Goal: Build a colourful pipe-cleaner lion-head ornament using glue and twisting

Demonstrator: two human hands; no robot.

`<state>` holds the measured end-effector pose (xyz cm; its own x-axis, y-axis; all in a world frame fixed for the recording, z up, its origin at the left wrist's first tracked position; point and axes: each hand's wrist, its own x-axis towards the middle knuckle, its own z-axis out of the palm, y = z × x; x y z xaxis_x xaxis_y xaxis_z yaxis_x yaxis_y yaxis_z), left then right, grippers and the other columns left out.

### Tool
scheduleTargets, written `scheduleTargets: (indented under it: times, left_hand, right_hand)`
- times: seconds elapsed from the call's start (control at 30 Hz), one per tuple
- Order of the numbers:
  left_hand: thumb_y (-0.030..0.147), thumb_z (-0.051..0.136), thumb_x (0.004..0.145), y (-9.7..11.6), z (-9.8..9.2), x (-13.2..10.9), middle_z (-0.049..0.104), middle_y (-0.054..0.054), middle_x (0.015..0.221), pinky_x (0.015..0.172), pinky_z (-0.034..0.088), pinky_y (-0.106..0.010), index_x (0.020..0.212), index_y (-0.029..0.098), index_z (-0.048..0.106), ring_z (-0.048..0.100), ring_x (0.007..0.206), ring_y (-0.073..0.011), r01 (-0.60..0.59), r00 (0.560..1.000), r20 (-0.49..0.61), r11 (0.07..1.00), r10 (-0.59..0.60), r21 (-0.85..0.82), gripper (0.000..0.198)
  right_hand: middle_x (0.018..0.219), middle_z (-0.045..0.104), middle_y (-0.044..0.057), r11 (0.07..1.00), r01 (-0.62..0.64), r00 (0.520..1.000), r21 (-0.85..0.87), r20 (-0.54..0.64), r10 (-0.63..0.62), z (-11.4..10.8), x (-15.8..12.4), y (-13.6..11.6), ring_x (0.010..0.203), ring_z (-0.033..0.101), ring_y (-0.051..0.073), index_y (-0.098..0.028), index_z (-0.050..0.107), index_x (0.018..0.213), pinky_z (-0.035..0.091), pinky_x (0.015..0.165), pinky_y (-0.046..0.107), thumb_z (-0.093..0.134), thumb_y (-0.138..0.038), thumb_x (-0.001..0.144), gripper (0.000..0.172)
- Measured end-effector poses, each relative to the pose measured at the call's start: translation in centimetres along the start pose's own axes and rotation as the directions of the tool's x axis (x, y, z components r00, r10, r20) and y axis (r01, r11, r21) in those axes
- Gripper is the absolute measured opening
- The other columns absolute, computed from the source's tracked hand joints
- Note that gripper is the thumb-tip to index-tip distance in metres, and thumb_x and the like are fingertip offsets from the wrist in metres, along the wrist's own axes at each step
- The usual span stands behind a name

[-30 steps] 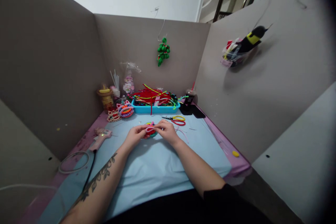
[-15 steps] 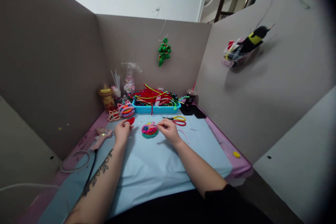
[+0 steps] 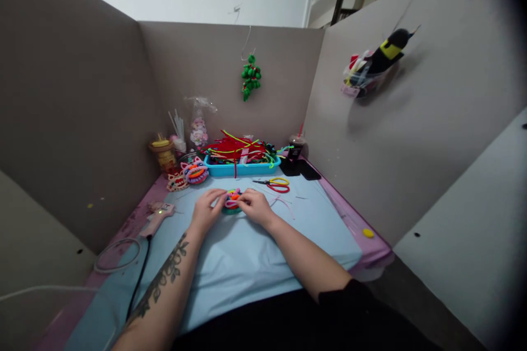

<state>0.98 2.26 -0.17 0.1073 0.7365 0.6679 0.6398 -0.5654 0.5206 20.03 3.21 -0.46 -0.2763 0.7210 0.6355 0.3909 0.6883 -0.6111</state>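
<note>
A small round fuzzy ornament (image 3: 233,210) of pipe cleaners, with a teal lower rim and orange and pink parts, lies on the blue cloth between my hands. My left hand (image 3: 207,210) has its thumb and fingers closed on the left edge of the ornament. From the other side, my right hand (image 3: 256,207) pinches a bent pale pink pipe cleaner (image 3: 231,204) across the front of the ornament. My fingers cover much of its face.
Behind my hands stands a blue tray (image 3: 242,169) heaped with pipe cleaners. Scissors (image 3: 275,184) with yellow and red handles lie before it. Two finished fuzzy heads (image 3: 195,171) sit to the left, above a pink glue gun (image 3: 157,219). Dark phones (image 3: 308,170) and a drink cup (image 3: 295,147) stand right.
My left hand has moved right to the ornament; the red piece it held is no longer distinguishable. My right hand has moved slightly left, bringing the pink pipe cleaner over the ornament.
</note>
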Motion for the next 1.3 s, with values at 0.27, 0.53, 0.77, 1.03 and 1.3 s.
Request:
scheduleTargets:
  times: [0.27, 0.53, 0.77, 1.03, 1.3]
  left_hand:
    - [0.034, 0.056, 0.080, 1.7, 1.4, -0.3, 0.074, -0.007, 0.086, 0.067, 0.052, -0.029, 0.091, 0.017, 0.072, 0.067, 0.073, -0.0192, 0.157, 0.980, 0.149, 0.971, -0.132, -0.177, 0.026]
    - [0.037, 0.061, 0.073, 3.0, 0.5, 0.2, 0.070, -0.004, 0.066, 0.054, 0.048, -0.024, 0.085, 0.014, 0.073, 0.059, 0.056, -0.0150, 0.380, 0.920, 0.224, 0.872, -0.322, -0.307, 0.028]
    - [0.040, 0.061, 0.071, 2.9, 0.6, 0.2, 0.066, -0.003, 0.061, 0.051, 0.043, -0.023, 0.077, 0.013, 0.072, 0.055, 0.053, -0.0137, 0.421, 0.899, 0.284, 0.836, -0.334, -0.352, 0.029]
    - [0.044, 0.056, 0.077, 2.4, 0.8, -0.1, 0.055, 0.001, 0.052, 0.048, 0.034, -0.022, 0.073, 0.013, 0.068, 0.046, 0.049, -0.0115, 0.386, 0.892, 0.356, 0.877, -0.277, -0.285, 0.033]
    - [0.044, 0.055, 0.080, 2.8, 0.2, 0.1, 0.059, -0.001, 0.063, 0.054, 0.039, -0.022, 0.071, 0.014, 0.063, 0.051, 0.057, -0.0122, 0.366, 0.899, 0.389, 0.832, -0.201, -0.417, 0.032]
  right_hand:
    - [0.076, 0.059, 0.003, 0.999, 0.020, 1.000, -0.046, 0.020, -0.019, 0.5, 0.0, -0.6, 0.076, 0.055, 0.015, -0.018, 0.066, 0.078, 0.045, 0.073, 0.026, 0.055, -0.015, 0.083, 0.012]
    - [0.082, 0.060, 0.006, 0.977, 0.161, 0.987, -0.139, 0.019, -0.160, 0.2, 0.0, -0.2, 0.083, 0.055, 0.019, -0.019, 0.064, 0.087, 0.046, 0.077, 0.031, 0.052, -0.017, 0.086, 0.012]
    - [0.084, 0.061, 0.008, 0.915, 0.271, 0.962, -0.298, 0.051, -0.268, -0.2, -0.2, -0.5, 0.083, 0.054, 0.020, -0.019, 0.064, 0.089, 0.045, 0.077, 0.032, 0.044, -0.020, 0.091, 0.020]
    - [0.087, 0.063, 0.010, 0.876, 0.348, 0.936, -0.332, 0.076, -0.344, -0.6, -0.2, -0.3, 0.083, 0.054, 0.021, -0.019, 0.066, 0.092, 0.045, 0.075, 0.034, 0.044, -0.019, 0.090, 0.022]
    - [0.077, 0.065, 0.005, 0.982, 0.190, 0.980, 0.001, -0.065, -0.190, 0.1, -0.2, 0.0, 0.076, 0.059, 0.017, -0.021, 0.068, 0.085, 0.049, 0.072, 0.030, 0.052, -0.020, 0.085, 0.016]
